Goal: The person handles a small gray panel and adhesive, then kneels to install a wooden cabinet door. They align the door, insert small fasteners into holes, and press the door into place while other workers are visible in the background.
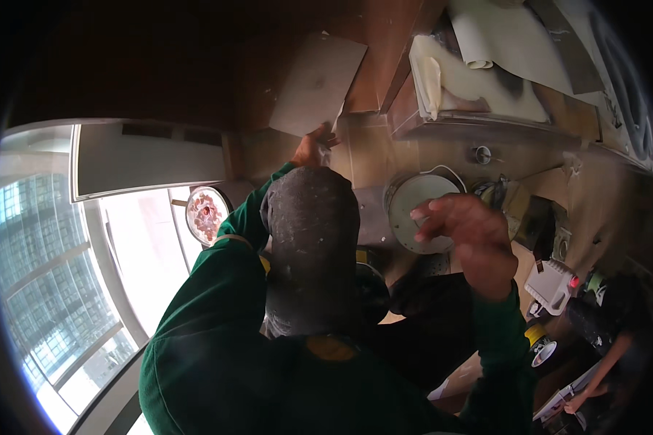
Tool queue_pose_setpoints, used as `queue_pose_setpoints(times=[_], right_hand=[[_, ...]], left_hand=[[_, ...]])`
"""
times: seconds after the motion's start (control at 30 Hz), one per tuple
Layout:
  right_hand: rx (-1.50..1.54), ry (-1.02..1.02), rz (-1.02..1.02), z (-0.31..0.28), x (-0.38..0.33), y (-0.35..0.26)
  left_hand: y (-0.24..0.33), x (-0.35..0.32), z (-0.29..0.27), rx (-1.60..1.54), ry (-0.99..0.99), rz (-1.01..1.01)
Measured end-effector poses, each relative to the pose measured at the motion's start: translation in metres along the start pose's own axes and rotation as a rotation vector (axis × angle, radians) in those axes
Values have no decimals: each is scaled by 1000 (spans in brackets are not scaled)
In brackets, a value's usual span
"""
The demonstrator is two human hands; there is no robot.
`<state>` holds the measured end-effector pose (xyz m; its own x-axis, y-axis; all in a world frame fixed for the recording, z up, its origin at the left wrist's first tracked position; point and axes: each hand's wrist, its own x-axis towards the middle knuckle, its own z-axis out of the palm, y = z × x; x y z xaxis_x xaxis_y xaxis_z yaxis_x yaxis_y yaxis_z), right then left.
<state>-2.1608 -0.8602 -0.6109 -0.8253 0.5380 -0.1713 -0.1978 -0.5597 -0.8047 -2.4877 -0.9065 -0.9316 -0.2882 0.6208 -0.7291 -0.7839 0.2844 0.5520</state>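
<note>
Left hand (313, 147) reaches out ahead, right at the lower corner of a flat pale grey panel (319, 83); the panel lies just beyond the fingers. Fingers partly bent; can't tell if they pinch the panel's edge or only touch it. Right hand (471, 239) is nearer the camera, off to the right, well apart from the panel. Its fingers are half curled, thumb side toward the left, fingertips in front of a round whitish bucket (406, 206) with a wire handle. Can't tell if anything is pinched there, or if it touches the bucket.

Between the arms: dusty, dark rounded shape (312, 246). Left of the left sleeve: round dish (207, 215), reddish and white speckled. Beyond the bucket, to its right: small cup (482, 154). Farther up right: pale slab (479, 87) on a brown box-like base. Lower right: white jug (550, 288) with red cap, then a co-worker's hand (575, 404) at a flat sheet (555, 406). Far left: bright window (51, 254), dark grey board (149, 163) above.
</note>
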Motion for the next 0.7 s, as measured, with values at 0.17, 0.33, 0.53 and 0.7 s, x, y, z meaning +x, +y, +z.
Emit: queue_pose_setpoints(times=[0.17,0.33,0.53,0.7], right_hand=[[-59,64,174,-4,-7,-27],[-400,-44,168,2,-4,-126],[-397,39,-15,-5,-16,-126],[-179,29,-39,7,-1,-74]], left_hand=[[47,-100,50,866,-272,-66],[75,-42,1,1715,-598,-93],[24,-52,-98,1980,-497,-60],[-34,-105,-154,1965,-502,-167]])
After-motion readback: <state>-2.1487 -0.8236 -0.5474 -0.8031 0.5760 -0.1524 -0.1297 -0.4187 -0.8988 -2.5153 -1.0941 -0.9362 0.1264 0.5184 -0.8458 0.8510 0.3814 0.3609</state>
